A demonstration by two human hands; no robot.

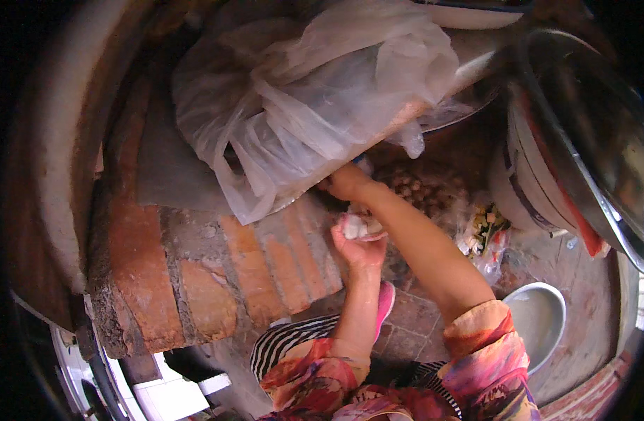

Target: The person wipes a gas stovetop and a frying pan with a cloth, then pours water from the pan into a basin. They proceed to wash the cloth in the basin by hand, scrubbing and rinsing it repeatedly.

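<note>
My left hand point(358, 244) is turned palm up with its fingers curled, holding a small white bundle or lump point(356, 226) that I cannot make out clearly. Just above it, my right hand point(348, 181) reaches under the rim of a wide, round tray or lid point(287, 202). Its fingers are mostly hidden in shadow there, with a bit of blue beside them. Over the tray spreads a crumpled, translucent plastic bag point(322, 100). Behind my right forearm lies a heap of small round brownish things point(416, 184).
A brick ledge point(206, 294) runs along the left. Beside my right arm lies a clear plastic bag with yellow and green contents point(485, 226). A pale basin point(537, 326) stands on the floor at lower right. A large dark, metal-rimmed lid or pan point(590, 142) leans at right.
</note>
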